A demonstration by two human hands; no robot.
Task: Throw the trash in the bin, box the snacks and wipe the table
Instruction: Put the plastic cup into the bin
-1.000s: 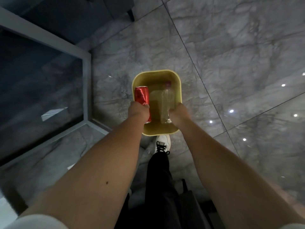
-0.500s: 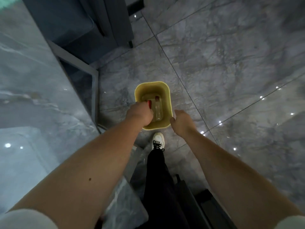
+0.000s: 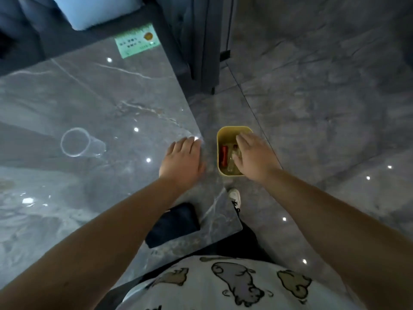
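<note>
Two bare hands show, both empty with fingers spread. The left hand (image 3: pixel 182 161) hovers palm down over the table (image 3: pixel 93 104), close to its right edge. The right hand (image 3: pixel 253 156) is out past that edge, above the one yellow bin (image 3: pixel 220 136) standing on the floor (image 3: pixel 324 97) just beside the table.

In the bin lie one red can (image 3: pixel 224 155) on its left side and one clear bottle (image 3: pixel 233 161) next to it, partly hidden by the right hand.

On the table I count three things: one clear plastic cup (image 3: pixel 77 142) lying on its side, well left of the left hand; one green packet (image 3: pixel 136 40) at the far edge; and one dark flat object (image 3: pixel 173 224) near the near right corner, which I cannot identify.

One white shoe (image 3: pixel 235 196) shows on the floor, just off the table's right edge and nearer than the bin. A dark chair (image 3: pixel 199 41) stands beyond the table's far right corner.
</note>
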